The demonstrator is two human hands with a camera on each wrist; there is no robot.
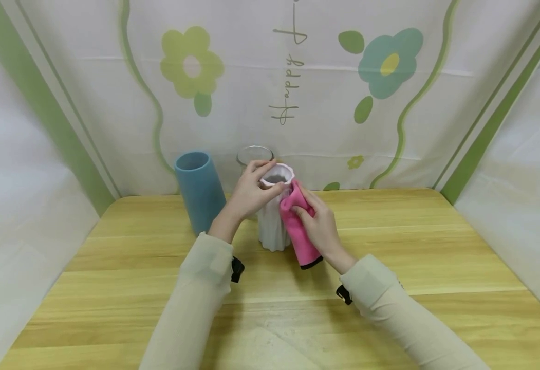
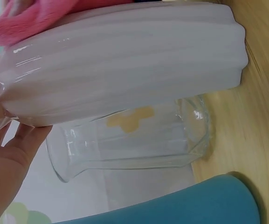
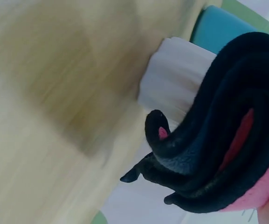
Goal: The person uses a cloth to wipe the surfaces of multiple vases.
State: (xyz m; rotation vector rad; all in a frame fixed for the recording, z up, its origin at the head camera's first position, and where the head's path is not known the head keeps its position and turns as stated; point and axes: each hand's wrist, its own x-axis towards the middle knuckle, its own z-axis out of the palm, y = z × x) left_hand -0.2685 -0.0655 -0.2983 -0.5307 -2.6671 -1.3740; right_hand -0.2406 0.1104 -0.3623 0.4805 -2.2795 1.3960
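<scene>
Gripping glossy fluted vase [image 1: 273,223] with left fingers [image 1: 258,167]; right fingers [image 1: 303,214] pinching plush pink cloth [image 1: 299,239].

The tabletop [image 1: 436,246] is yellowish wood-grain, its bands running crosswise, with a paler patch in front of the white fluted vase [image 1: 273,226], which stands upright on it. Left of that vase stands a tapered matte blue vase [image 1: 200,195], apart from it; just behind the white vase, a clear glass vase [image 2: 129,147] stands upright, partly hidden.
</scene>
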